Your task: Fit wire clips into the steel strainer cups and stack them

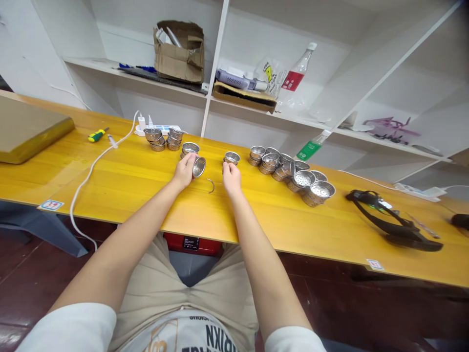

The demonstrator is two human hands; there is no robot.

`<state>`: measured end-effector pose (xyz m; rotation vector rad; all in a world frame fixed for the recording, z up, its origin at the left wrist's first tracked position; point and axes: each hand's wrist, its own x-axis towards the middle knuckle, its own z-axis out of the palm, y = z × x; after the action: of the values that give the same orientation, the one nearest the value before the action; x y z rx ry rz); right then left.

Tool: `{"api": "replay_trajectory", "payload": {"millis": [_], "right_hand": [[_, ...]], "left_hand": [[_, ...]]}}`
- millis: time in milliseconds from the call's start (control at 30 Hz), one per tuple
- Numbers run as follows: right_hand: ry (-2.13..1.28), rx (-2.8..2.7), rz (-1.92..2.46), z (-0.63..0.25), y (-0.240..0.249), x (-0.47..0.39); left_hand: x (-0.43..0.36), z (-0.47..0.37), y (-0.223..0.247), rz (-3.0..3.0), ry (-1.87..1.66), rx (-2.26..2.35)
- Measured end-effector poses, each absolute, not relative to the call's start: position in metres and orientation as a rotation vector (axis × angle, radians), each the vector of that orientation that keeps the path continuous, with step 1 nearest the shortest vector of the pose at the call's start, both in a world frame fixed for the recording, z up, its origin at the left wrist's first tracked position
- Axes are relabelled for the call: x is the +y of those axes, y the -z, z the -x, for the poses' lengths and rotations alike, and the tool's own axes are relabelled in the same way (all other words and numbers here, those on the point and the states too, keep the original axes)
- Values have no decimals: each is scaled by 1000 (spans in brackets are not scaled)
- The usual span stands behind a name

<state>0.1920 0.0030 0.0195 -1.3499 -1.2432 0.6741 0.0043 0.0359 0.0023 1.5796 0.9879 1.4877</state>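
My left hand [186, 171] is closed around the side of a small perforated steel strainer basket [199, 167], tilted so its open mouth faces right. Just behind that hand stands another strainer basket [191, 147], partly hidden. My right hand [231, 178] has its fingers pinched together in front of an upright strainer basket [232, 157]. What is between those fingers, if anything, is hidden. On the table between my hands lies a thin curved metal strip [210, 186].
Stacked strainer baskets stand back left [157, 139] and in a long cluster at right [302, 180]. A screwdriver [97, 135], a white cable [90, 173] and a cardboard box [32, 128] are left. A black headset [395, 220] lies right; a green-labelled bottle [309, 149] leans behind.
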Motion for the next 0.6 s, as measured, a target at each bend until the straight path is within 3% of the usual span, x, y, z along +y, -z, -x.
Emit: {"api": "replay_trajectory", "payload": {"millis": [100, 600], "right_hand": [[-507, -1412, 1520, -195, -15, 3], [-326, -1775, 1615, -209, -1, 3]], "left_hand": [[37, -3, -3, -1566, -1489, 993], [38, -3, 3, -1618, -1469, 991]]}}
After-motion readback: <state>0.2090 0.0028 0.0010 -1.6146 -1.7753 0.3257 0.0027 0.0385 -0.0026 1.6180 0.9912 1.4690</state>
